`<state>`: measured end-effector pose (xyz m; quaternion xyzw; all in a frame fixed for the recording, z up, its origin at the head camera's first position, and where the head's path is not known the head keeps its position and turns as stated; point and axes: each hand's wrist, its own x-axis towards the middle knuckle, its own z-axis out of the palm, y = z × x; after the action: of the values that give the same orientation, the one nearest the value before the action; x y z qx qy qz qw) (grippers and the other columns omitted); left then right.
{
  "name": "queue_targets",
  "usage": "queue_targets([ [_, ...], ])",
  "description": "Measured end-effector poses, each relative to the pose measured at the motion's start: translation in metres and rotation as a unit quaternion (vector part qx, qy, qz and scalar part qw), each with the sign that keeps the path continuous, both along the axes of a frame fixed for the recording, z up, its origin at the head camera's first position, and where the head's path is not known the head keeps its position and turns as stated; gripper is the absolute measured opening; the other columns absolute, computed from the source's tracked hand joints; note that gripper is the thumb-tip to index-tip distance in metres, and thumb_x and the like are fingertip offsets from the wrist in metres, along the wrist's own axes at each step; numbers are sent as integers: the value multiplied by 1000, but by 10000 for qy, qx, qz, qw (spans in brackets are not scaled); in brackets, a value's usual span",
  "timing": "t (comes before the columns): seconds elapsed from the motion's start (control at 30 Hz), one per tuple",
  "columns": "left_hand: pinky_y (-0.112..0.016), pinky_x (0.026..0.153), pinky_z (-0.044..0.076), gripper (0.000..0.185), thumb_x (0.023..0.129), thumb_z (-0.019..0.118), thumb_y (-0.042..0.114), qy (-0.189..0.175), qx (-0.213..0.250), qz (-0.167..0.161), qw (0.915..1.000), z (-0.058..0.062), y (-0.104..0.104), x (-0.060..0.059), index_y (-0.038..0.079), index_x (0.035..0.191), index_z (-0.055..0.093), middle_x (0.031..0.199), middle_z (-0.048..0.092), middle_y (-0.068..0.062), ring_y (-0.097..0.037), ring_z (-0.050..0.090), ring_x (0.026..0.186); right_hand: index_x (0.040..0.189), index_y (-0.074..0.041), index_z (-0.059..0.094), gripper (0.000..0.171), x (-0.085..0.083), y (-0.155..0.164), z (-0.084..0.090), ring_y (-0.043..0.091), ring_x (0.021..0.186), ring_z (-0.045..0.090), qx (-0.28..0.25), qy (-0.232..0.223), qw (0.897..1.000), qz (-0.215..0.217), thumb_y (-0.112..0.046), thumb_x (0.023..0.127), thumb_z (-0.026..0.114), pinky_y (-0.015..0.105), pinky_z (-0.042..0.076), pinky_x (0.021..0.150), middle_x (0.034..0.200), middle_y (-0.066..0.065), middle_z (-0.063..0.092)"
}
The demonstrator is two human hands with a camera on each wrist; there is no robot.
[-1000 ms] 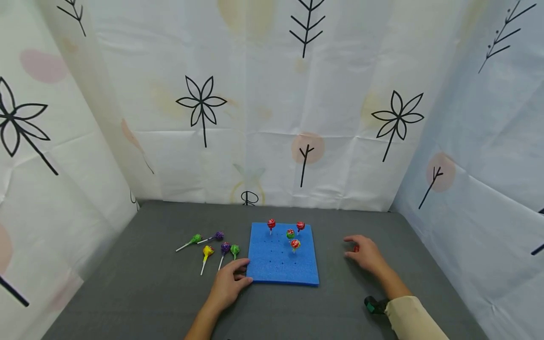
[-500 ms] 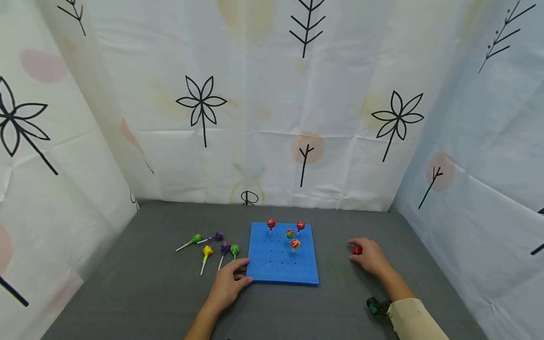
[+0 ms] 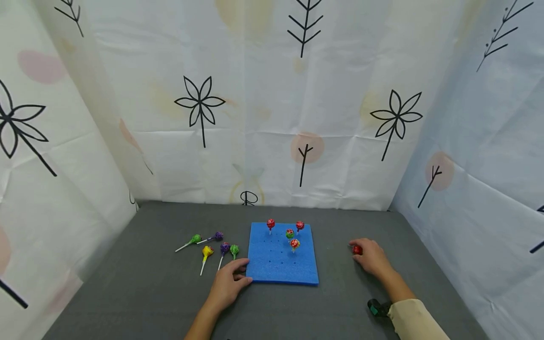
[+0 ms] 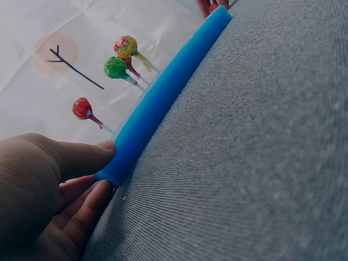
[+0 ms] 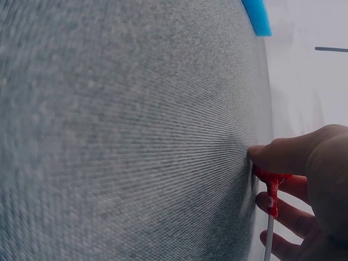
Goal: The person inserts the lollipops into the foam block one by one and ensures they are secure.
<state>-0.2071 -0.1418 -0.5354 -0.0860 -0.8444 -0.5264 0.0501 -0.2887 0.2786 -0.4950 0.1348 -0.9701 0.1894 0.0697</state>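
A blue foam board [image 3: 276, 264] lies on the grey table, and several lollipops stand in its far holes, among them a red one [image 3: 270, 223] and a yellow-red one [image 3: 294, 243]. My left hand [image 3: 244, 271] holds the board's near left corner. In the left wrist view its thumb [image 4: 81, 155] lies on top of the foam edge [image 4: 163, 98] and its fingers [image 4: 89, 204] curl against the side. To the right of the board, my right hand [image 3: 361, 252] pinches a red lollipop [image 3: 357, 250] just above the table. The right wrist view shows that lollipop's red head [image 5: 272, 176] and white stick [image 5: 269, 239].
Several loose lollipops lie left of the board: green [image 3: 195, 238], purple [image 3: 218, 235], yellow [image 3: 208, 251], purple [image 3: 225, 247], green [image 3: 234, 249]. Patterned curtain walls close off the back and both sides. A black and green device [image 3: 376, 308] sits at my right wrist.
My right hand has drawn slightly to the right and closed its fingers on the red lollipop, which now shows more plainly. The left hand and the board have stayed put.
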Motion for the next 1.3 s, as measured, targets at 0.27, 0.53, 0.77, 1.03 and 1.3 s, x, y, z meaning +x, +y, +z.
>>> queue_targets([
  [0.27, -27, 72, 55, 48, 79, 78, 1, -31, -46, 4, 10000, -1, 0, -1, -1, 124, 62, 112, 63, -16, -19, 66, 86, 107, 3, 69, 28, 0, 2, -3, 42, 98, 59, -62, 222, 9997, 65, 5, 80, 73, 56, 46, 84, 103, 21, 64],
  [0.53, -28, 72, 56, 48, 80, 78, 2, -242, -116, 36, 9996, 1, 0, 1, 1, 125, 62, 114, 62, -16, -19, 66, 87, 104, 3, 70, 24, 1, 2, -7, 37, 92, 61, -190, 352, 9992, -13, 5, 80, 73, 53, 48, 82, 97, 17, 65],
  [0.77, -28, 72, 56, 48, 79, 79, 2, -130, -57, 36, 9999, 1, 1, 1, 0, 124, 62, 112, 63, -16, -19, 67, 85, 104, 4, 69, 23, 6, -1, -5, 34, 89, 61, -482, 446, 9978, -83, 3, 82, 73, 51, 49, 77, 98, 17, 65],
  [1.03, -27, 71, 55, 48, 78, 79, 1, -51, 82, 10, 10000, 0, 1, 1, -2, 123, 62, 111, 63, -17, -20, 67, 84, 105, 3, 69, 25, 13, -8, 3, 32, 89, 62, -915, 740, 9929, -174, 2, 81, 75, 51, 49, 78, 99, 16, 66],
  [1.3, -25, 70, 55, 48, 77, 79, -1, -11, 116, 6, 9999, -3, 1, 0, -2, 123, 62, 109, 63, -17, -19, 67, 83, 103, 1, 70, 24, 25, -20, 13, 28, 85, 62, -1347, 1153, 9839, -207, 3, 80, 76, 49, 49, 75, 92, 10, 67],
])
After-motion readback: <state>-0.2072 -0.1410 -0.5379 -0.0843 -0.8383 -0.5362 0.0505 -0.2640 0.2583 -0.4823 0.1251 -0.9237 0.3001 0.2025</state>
